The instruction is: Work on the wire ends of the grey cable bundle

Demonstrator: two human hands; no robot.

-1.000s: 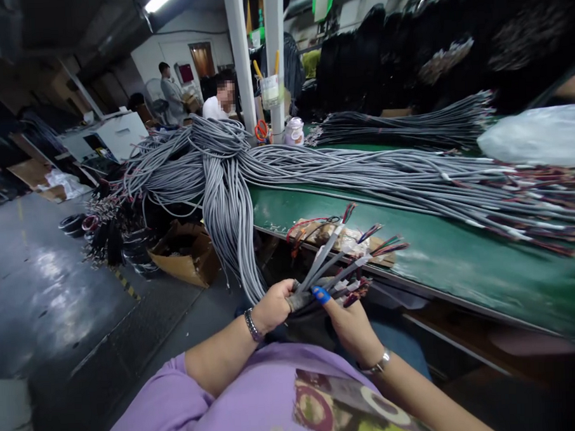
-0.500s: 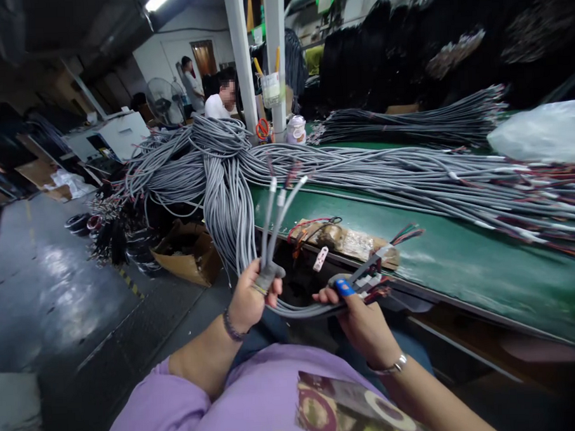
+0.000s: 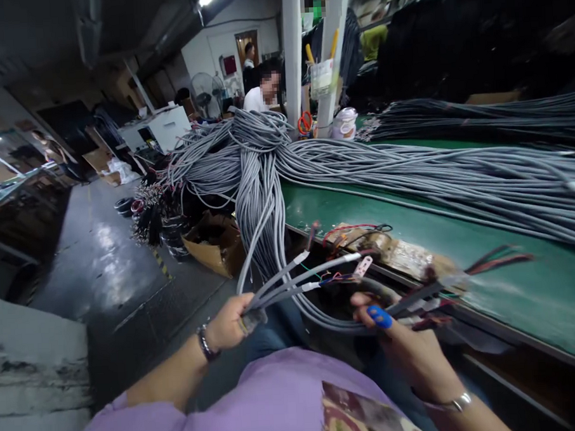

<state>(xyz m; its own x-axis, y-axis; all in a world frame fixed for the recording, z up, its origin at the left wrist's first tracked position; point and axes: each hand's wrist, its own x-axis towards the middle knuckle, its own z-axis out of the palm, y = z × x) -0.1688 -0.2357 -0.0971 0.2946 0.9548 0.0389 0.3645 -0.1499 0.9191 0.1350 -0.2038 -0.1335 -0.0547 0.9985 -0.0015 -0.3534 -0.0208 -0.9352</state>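
Observation:
My left hand [image 3: 231, 321] is closed around a few grey cables [image 3: 283, 285]. Their white-wrapped ends and thin coloured wires point right, toward the bench edge. My right hand [image 3: 400, 337], with blue tape on its thumb, grips other grey cable ends [image 3: 417, 297]; red, black and green wires fan out beyond them, partly blurred. A loop of grey cable [image 3: 328, 322] hangs between the two hands. Behind them, a thick hank of grey cables [image 3: 260, 204] drapes over the bench edge. A small pink-and-white tag [image 3: 364, 267] is near the right hand.
Long grey cables [image 3: 433, 171] lie along the green bench [image 3: 325, 207]. A tape-wrapped block [image 3: 408, 256] sits at its front edge. Orange scissors [image 3: 304, 122] and a jar [image 3: 344, 124] stand by the posts. An open cardboard box [image 3: 217, 247] is on the floor. Other people are farther back.
My left hand has moved left and down, and its cables have tipped from upright to pointing right. My right hand still grips its cables. The view has turned left.

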